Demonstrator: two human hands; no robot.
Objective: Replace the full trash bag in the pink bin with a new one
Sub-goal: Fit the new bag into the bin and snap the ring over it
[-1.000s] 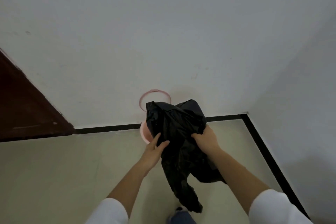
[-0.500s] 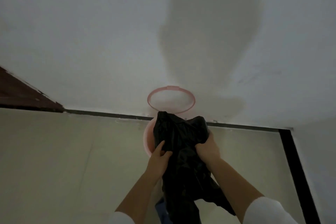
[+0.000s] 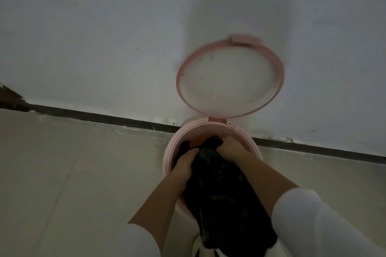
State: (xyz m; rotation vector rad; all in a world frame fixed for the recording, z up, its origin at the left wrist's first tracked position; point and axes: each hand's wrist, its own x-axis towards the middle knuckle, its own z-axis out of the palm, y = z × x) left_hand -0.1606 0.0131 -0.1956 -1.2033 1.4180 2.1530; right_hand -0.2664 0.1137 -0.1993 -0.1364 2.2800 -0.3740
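change: black bag (image 3: 217, 181) now lowered into pink bin (image 3: 208, 129)
hands: left hand (image 3: 184, 164), right hand (image 3: 231, 146) both clenched on bag
meaning: lining has begun; rim not yet covered

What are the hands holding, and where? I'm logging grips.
Both the left hand and right hand grip the black bag at its upper end, over the bin.
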